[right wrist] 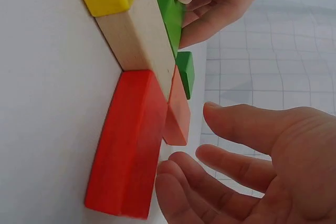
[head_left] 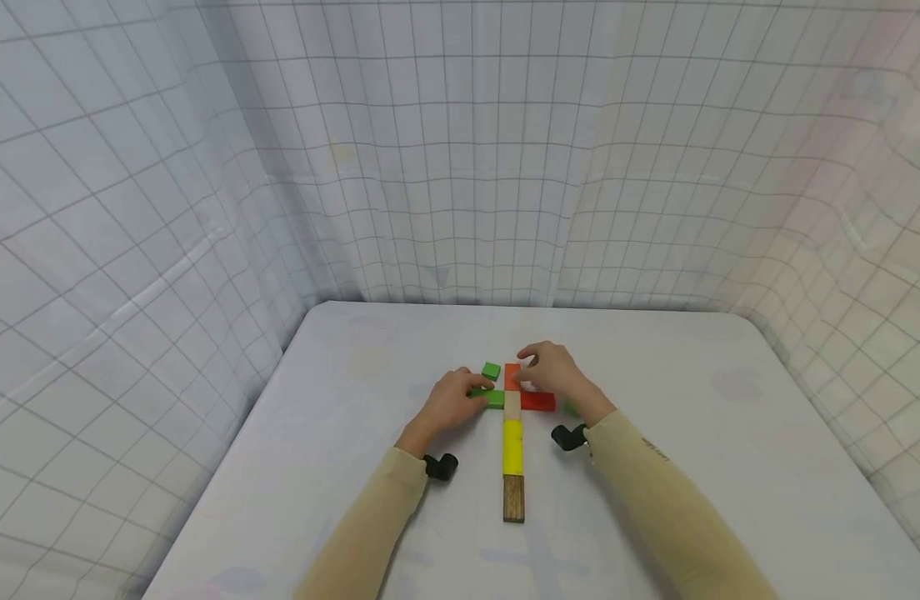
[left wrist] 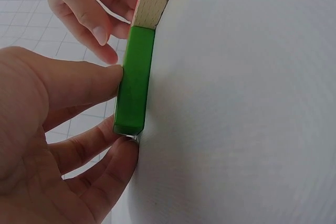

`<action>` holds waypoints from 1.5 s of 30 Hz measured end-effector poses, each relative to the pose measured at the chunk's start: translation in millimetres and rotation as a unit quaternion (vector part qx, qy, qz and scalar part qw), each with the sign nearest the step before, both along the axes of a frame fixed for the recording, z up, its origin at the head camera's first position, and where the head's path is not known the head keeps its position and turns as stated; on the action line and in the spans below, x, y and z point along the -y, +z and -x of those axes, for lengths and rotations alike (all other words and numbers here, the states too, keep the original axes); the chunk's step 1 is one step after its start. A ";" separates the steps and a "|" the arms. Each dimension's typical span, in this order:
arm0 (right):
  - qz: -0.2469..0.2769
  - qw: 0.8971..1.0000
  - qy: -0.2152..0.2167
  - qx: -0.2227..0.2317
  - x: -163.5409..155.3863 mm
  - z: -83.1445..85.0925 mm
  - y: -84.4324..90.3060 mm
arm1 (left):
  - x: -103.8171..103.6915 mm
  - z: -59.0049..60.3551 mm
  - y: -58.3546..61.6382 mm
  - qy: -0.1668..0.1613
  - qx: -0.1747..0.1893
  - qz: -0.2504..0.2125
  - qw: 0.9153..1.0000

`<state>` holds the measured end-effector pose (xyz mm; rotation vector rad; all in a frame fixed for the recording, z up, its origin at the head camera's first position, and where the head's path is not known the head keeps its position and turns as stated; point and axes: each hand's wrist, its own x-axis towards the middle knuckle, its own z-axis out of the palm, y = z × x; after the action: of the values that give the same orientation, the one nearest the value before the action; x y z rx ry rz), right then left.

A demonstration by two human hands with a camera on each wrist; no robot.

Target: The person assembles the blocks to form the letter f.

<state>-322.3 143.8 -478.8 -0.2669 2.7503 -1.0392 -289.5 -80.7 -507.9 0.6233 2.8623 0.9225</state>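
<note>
The left hand (head_left: pixel 448 403) pinches a long green block (left wrist: pixel 134 80), holding it against the pale block (head_left: pixel 512 405) of a cross-shaped row. The right hand (head_left: pixel 556 375), fingers loosely spread, hovers over the red block (head_left: pixel 538 402) opposite. The yellow (head_left: pixel 512 446) and brown blocks (head_left: pixel 513 498) look already placed; a small green cube (head_left: pixel 491 371) lies loose. White tabletop (head_left: pixel 730 467), gridded cloth walls (head_left: pixel 130 208).

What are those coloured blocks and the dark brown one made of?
Probably wood. The pale block is bare, with visible grain. The red block, green block and yellow block look matt-painted. The dark brown block shows streaky grain, likely stained.
</note>
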 end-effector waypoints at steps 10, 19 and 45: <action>-0.008 1.000 -0.001 -0.012 -16.6 -12.1 12.3 | 1.2 -1.8 -1.3 0.002 0.001 -0.005 1.000; 0.005 1.000 -0.016 -0.015 -38.4 -22.6 19.5 | 3.0 -4.1 1.3 0.002 0.002 -0.005 1.000; -0.023 0.998 -0.050 -0.023 -109.3 -70.9 22.7 | 1.2 -5.4 2.9 0.004 -0.003 -0.003 1.000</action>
<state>-251.4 253.1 -456.2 -0.1509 2.8512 -1.0047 -284.1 -82.0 -505.0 0.6174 2.8692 0.9318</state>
